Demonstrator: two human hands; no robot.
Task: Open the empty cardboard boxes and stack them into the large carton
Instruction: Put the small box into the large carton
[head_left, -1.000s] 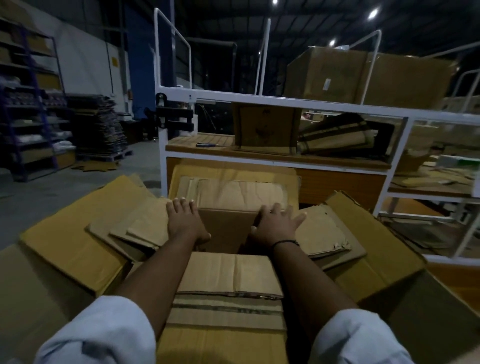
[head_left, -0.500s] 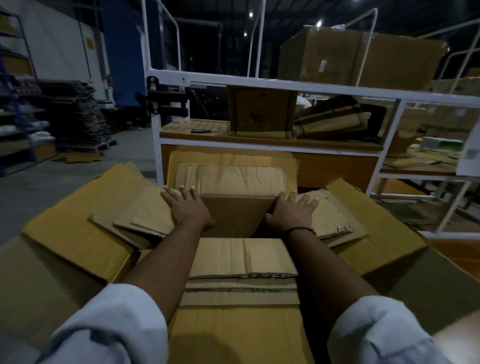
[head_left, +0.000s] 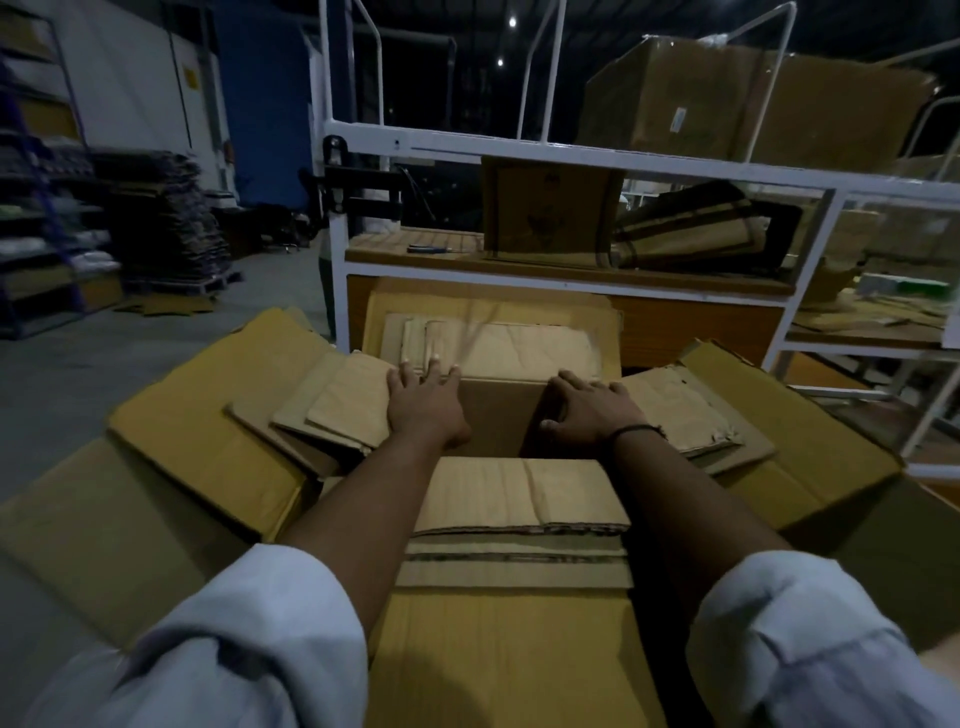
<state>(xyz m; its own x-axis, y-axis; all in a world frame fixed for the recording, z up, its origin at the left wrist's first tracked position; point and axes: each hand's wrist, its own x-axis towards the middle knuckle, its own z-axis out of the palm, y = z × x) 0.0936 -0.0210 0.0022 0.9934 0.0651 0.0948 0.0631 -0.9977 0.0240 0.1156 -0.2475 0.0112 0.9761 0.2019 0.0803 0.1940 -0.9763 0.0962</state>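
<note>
A large yellow-brown carton (head_left: 197, 415) stands open in front of me, its four flaps spread outward. Several smaller brown boxes are nested inside it, their flaps (head_left: 524, 499) folded out over the carton's flaps on all sides. My left hand (head_left: 423, 402) rests flat on the left stack of flaps, fingers straight and reaching toward the far flap. On the right stack lies my right hand (head_left: 587, 410), fingers spread over the inner box's edge, thumb toward the dark opening (head_left: 498, 415) between my hands.
A white metal cart (head_left: 519, 150) with a wooden shelf stands just behind the carton, carrying an upright brown box (head_left: 550, 208) and folded cardboard. A big carton (head_left: 753, 98) sits on top. Stacked cardboard and shelving stand at the far left across grey floor.
Both hands slid slightly outward and forward over the side flaps, pressing them flatter. The camera moved closer and tilted a little.
</note>
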